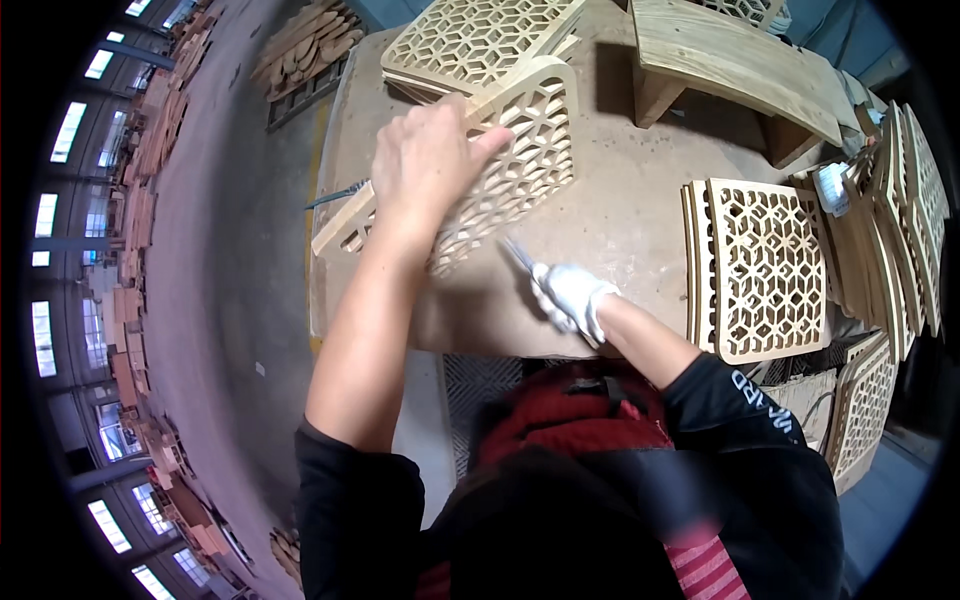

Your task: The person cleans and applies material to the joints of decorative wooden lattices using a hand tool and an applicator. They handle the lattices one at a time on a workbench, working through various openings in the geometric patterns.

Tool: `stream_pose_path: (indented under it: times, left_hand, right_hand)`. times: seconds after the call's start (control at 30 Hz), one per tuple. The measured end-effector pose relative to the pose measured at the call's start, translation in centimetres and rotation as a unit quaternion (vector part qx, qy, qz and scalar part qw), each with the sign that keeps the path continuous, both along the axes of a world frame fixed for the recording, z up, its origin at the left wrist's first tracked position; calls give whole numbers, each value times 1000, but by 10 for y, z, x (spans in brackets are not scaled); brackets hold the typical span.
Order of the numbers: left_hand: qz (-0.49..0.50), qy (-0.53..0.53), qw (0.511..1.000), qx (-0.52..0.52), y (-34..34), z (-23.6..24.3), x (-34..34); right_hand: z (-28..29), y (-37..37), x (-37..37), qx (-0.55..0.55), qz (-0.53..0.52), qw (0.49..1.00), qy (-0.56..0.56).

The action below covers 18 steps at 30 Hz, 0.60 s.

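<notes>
In the upper middle of the frame the bare left hand lies spread over the top edge of a pale wooden lattice panel cut through with a geometric star-and-cube pattern, fingers closed over its rim. The panel stands tilted on one long edge on the brown board counter, so the grip seems meant to steady it and turn its cut face toward the other hand.

The right hand, in a white cloth glove, sits at centre frame just below the panel's lower corner, clamped on a thin metal tool with a bluish blade. The blade's tip points up toward the lattice, touching or almost touching it; which cannot be told. The glove probably guards the hand that works the blade.

At the right of the frame a stack of matching lattice panels lies flat within reach, more lean on edge beyond it, and a plain wooden bench stands upper right.
</notes>
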<state>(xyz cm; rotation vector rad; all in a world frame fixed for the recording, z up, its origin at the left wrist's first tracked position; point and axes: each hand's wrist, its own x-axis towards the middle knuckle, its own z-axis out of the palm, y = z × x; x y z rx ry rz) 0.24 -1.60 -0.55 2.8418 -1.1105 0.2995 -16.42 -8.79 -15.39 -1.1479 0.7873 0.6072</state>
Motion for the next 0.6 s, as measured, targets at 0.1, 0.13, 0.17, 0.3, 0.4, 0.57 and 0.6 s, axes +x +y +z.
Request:
stream_pose_path:
  times: [0.1,0.13,0.17,0.3,0.4,0.57,0.6]
  left_hand:
    - [-9,-2,1000,-4,0,0,-1]
    - [-10,-3,1000,-6,-1,-1,-1]
    - [-10,-5,1000,-5,-2,-2,-1]
    - [17,26,999,17,-3,7,-5]
    - [21,30,999,6,0,9,-6]
    - [9,18,1000,1,-2,5,-8]
    - [7,10,1000,-5,2,3,-10]
  right_hand:
    - [-1,1,-17,-88,22,996,13]
    - [3,1,-14,-151,54,986,-52]
    - [9,1,-11,-157,48,982,-95]
    - [40,9,5,-103,25,985,-138]
    - [50,13,12,-76,16,988,-132]
    - [-3,27,55,-481,104,818,-298]
    - [6,33,65,-469,126,827,-284]
